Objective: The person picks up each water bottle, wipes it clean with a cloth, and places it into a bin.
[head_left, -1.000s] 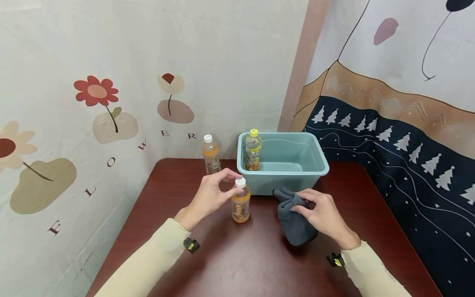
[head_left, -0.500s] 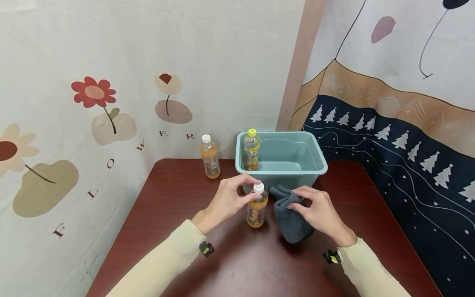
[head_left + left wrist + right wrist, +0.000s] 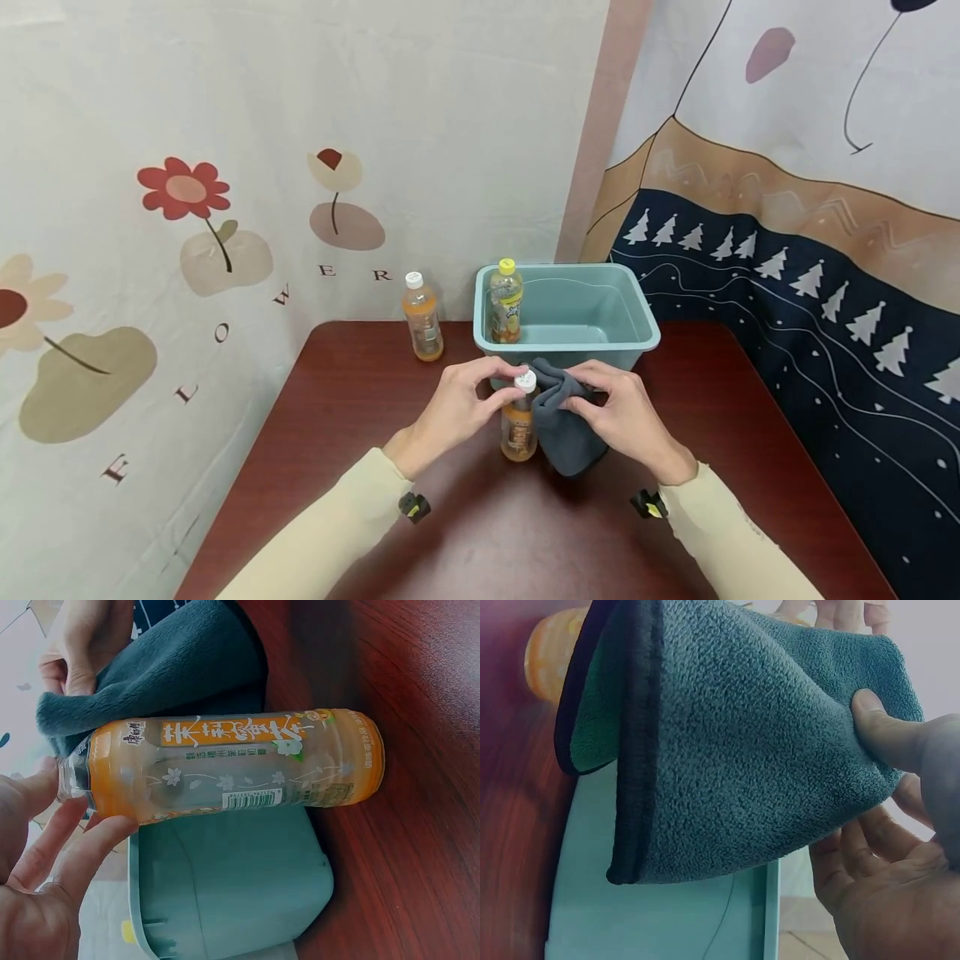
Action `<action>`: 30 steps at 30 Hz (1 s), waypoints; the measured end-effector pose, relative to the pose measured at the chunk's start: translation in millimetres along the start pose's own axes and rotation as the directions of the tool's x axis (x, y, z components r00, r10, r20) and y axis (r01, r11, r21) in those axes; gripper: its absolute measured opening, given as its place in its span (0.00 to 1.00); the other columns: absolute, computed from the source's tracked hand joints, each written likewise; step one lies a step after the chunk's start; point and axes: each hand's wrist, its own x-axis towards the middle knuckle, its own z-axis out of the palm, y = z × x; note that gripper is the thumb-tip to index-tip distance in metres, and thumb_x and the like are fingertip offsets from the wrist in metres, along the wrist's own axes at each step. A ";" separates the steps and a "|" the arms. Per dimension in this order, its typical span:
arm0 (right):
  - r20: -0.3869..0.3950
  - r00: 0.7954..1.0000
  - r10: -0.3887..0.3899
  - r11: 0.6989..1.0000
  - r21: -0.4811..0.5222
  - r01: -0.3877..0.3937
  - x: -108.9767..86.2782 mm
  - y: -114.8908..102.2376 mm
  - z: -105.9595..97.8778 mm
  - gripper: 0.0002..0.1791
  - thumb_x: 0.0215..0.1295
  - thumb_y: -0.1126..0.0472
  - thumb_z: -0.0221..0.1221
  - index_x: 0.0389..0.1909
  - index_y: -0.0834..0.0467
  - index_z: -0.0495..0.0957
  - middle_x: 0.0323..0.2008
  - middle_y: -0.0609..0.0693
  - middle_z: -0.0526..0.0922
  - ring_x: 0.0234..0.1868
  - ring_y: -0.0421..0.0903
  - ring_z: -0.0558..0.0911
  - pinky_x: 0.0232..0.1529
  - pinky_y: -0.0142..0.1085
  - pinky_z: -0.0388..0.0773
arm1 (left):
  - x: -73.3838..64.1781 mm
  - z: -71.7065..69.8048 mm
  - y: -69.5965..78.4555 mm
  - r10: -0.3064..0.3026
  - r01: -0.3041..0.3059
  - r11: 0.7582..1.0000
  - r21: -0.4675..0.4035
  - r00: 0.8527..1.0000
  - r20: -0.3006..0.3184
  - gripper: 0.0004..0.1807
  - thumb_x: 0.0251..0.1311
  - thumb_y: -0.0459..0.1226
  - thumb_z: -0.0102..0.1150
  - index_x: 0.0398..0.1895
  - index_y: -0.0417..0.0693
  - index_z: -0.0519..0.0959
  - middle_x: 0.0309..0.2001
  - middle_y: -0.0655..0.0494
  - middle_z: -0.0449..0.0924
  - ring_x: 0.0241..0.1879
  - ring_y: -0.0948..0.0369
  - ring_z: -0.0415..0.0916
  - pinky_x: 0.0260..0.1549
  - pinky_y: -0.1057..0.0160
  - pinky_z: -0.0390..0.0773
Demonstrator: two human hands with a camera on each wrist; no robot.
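Observation:
My left hand (image 3: 457, 408) pinches the white cap of a clear drink bottle (image 3: 519, 433) with an orange label, which stands about upright. In the left wrist view the label of this bottle (image 3: 247, 769) shows in full. A dark grey towel (image 3: 567, 437) hangs folded from my right hand (image 3: 626, 417), gripped between thumb and fingers. Its left edge lies against or just before the bottle's right side and partly covers it. In the right wrist view the plush towel (image 3: 742, 742) hides most of the bottle.
Behind the hands stands a blue-green plastic tub (image 3: 592, 347), holding a yellow-capped bottle (image 3: 507, 310) at its left end. Another white-capped bottle (image 3: 423, 325) is left of the tub, near the back edge of the dark red table (image 3: 480, 533). Printed cloth walls rise behind.
My left hand has shifted the bottle to the right, towards the towel. My right hand has brought the towel left, up to the bottle's neck and side.

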 end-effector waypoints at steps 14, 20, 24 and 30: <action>0.134 0.991 0.004 0.999 0.033 -0.008 8.0 -7.9 20.4 0.33 0.69 0.62 0.83 0.75 0.54 0.88 0.68 0.48 0.89 0.67 0.49 0.90 0.66 0.48 0.94 | 0.1 -1.8 -0.5 -0.007 0.007 1.000 0.005 1.000 -0.018 0.12 0.71 0.40 0.84 0.55 0.55 0.95 0.55 0.61 0.98 0.48 0.61 0.93 0.39 0.66 0.83; 0.165 0.986 -0.007 1.000 -0.005 0.008 5.1 -4.4 26.0 0.40 0.66 0.60 0.84 0.79 0.56 0.83 0.70 0.50 0.89 0.66 0.49 0.91 0.67 0.50 0.93 | 1.2 -3.5 0.3 -0.019 0.019 1.000 -0.003 1.000 -0.011 0.11 0.71 0.41 0.84 0.53 0.55 0.94 0.56 0.62 0.98 0.50 0.60 0.94 0.37 0.68 0.81; 0.154 0.988 -0.013 0.998 -0.053 0.021 2.4 -0.1 28.2 0.40 0.65 0.63 0.84 0.79 0.58 0.84 0.67 0.51 0.91 0.63 0.49 0.93 0.64 0.50 0.94 | 1.6 -3.9 -0.5 -0.029 0.029 1.000 -0.001 1.000 -0.003 0.11 0.72 0.42 0.84 0.53 0.57 0.94 0.57 0.62 0.98 0.41 0.61 0.89 0.34 0.69 0.79; 0.148 0.989 -0.010 0.995 -0.093 0.024 -4.2 10.1 33.1 0.34 0.66 0.67 0.83 0.74 0.60 0.88 0.61 0.53 0.95 0.61 0.52 0.95 0.62 0.52 0.94 | 1.6 -3.8 -0.9 -0.034 0.034 0.999 -0.003 0.999 0.012 0.10 0.72 0.41 0.84 0.52 0.58 0.93 0.59 0.62 0.98 0.37 0.66 0.82 0.32 0.67 0.80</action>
